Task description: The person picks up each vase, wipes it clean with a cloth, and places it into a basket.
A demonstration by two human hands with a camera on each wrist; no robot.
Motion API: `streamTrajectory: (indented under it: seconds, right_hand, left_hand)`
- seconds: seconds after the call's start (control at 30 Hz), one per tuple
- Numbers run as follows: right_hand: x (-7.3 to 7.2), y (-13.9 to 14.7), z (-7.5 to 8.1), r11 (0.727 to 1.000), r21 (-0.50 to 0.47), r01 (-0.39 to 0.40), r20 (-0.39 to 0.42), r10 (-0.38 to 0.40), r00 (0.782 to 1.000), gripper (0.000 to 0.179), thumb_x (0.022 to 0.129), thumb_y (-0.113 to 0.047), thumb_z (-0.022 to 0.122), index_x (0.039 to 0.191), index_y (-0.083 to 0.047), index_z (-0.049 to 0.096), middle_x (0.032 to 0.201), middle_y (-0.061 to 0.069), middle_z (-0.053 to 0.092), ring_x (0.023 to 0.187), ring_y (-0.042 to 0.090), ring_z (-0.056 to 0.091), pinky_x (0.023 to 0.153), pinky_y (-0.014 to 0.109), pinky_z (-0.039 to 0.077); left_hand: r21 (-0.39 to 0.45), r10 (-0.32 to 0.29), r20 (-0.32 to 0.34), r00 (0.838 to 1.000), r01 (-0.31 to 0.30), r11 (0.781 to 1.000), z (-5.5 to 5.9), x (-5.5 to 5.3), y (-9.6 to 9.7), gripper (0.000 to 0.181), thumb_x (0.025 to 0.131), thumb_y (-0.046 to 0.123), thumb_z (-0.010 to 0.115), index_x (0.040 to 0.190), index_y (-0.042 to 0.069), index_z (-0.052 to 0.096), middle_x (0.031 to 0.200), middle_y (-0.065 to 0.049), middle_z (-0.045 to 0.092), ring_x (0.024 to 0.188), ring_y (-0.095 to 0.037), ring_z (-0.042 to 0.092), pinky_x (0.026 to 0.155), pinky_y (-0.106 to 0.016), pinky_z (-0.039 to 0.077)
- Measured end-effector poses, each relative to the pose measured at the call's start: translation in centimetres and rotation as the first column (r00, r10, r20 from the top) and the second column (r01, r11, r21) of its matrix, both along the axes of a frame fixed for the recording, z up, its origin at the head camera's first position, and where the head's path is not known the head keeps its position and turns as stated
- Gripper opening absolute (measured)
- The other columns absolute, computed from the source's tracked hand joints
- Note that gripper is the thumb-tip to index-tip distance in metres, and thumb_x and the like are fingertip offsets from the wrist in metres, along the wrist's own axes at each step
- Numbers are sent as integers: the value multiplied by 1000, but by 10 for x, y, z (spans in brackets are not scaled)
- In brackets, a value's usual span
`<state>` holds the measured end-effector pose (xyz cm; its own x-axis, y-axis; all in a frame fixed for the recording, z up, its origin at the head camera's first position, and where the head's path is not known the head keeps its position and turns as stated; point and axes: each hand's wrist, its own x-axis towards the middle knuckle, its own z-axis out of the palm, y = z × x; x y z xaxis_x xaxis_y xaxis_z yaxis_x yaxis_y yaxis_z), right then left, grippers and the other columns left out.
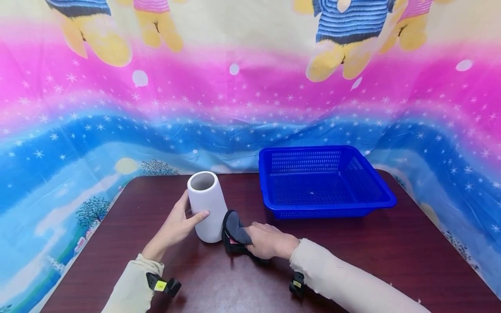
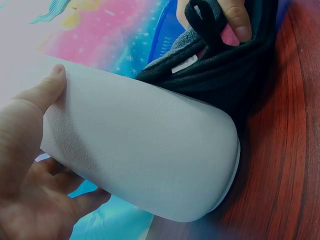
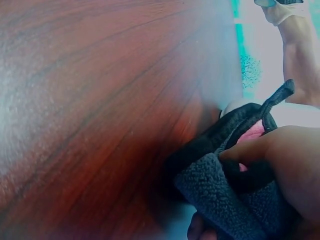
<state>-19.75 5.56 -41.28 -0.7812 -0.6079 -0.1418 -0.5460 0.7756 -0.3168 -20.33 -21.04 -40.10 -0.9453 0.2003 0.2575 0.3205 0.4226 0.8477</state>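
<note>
A white vase (image 1: 213,204) with a round open top is at the middle of the table. My left hand (image 1: 176,226) grips it from the left, thumb across the front and fingers behind. Whether its base touches the table, I cannot tell. In my right hand (image 1: 270,241) is a folded grey cloth (image 1: 234,228) with black edging, a hanging loop and a bit of pink. The cloth lies against the vase's lower right side. In the right wrist view, my fingers pinch the fuzzy cloth (image 3: 205,185); some are hidden under it.
A blue plastic basket (image 1: 328,208) with slotted walls stands at the back right of the dark red-brown wooden table (image 1: 219,287). Behind the table hangs a colourful printed curtain (image 1: 235,100). A black wrist device (image 1: 164,284) is on my left sleeve.
</note>
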Motion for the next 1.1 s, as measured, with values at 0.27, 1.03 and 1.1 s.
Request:
streamTrajectory:
  seconds: [0.27,1.03,1.1]
  right_hand:
    - [3,5,3,1000,24,2,-25,-1,1000,18,90,-24,72,108,-23,71,88,-2,63,81,16,58,65,33,49]
    - [-5,20,-1,994,-101,-36,3,36,999,7,87,-23,72,93,-25,68,81,-7,61,76,10,58,60,30,45]
    - [-5,21,-1,993,-111,-36,9,37,999,7,88,-23,72,93,-26,67,81,-8,60,77,9,58,61,30,45]
  left_hand:
    - [3,-3,-8,1000,3,1000,-1,0,0,77,94,20,72,157,14,28,147,-19,50,131,-40,54,107,-64,45]
    - [1,10,12,1000,-10,1000,-1,1,1,77,95,22,72,157,14,27,149,-19,48,134,-40,52,108,-65,43]
    - [3,9,5,1000,-9,1000,-1,0,1,76,95,21,72,157,14,27,149,-19,49,133,-40,52,108,-65,43]
